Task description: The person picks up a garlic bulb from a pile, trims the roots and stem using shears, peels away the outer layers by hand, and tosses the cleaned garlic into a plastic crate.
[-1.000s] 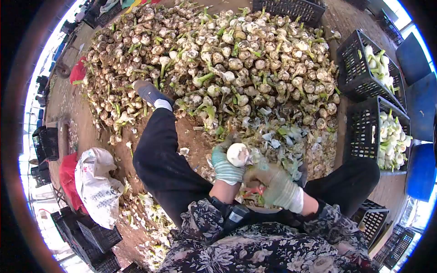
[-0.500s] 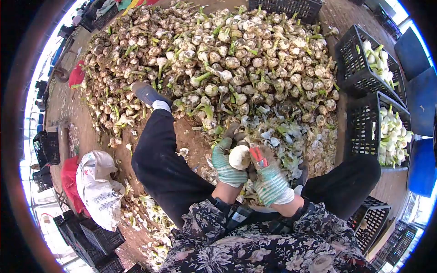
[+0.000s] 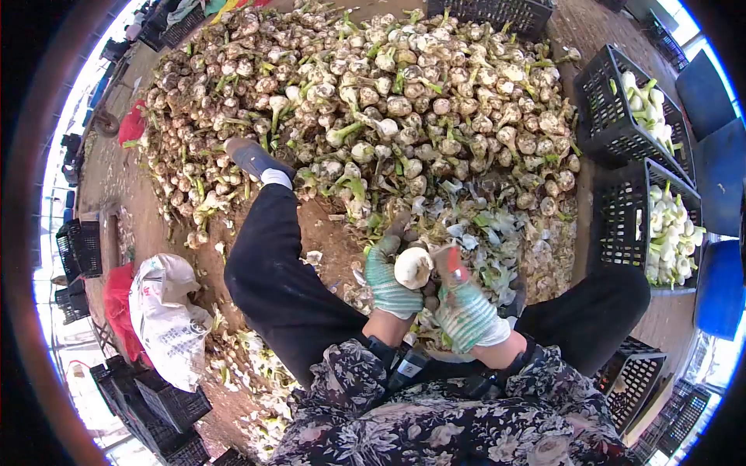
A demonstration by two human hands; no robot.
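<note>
My left hand [image 3: 391, 273], in a dirty green-and-white striped glove, is closed around a peeled white bulb [image 3: 413, 268]. Close beside it on the right, my right hand [image 3: 461, 303] wears a matching glove. Its fingers are curled around a small tool [image 3: 457, 265] with a red handle; the tool's blade cannot be made out. Beyond both hands lies a large heap of dirt-covered garlic bulbs [image 3: 404, 93] with green stems. Loose pale skins [image 3: 489, 225] cover the ground just past my right hand.
Black crates [image 3: 619, 225] of clean white bulbs stand on the right, near blue barrels [image 3: 719, 287]. At the left are a white sack [image 3: 167, 318], a red net bag [image 3: 119, 307] and stacked black crates [image 3: 172, 400]. My shoe [image 3: 252, 159] rests against the heap.
The bulb has turned in my left hand and moved slightly right. My right hand has shifted a little, and less of the red tool shows.
</note>
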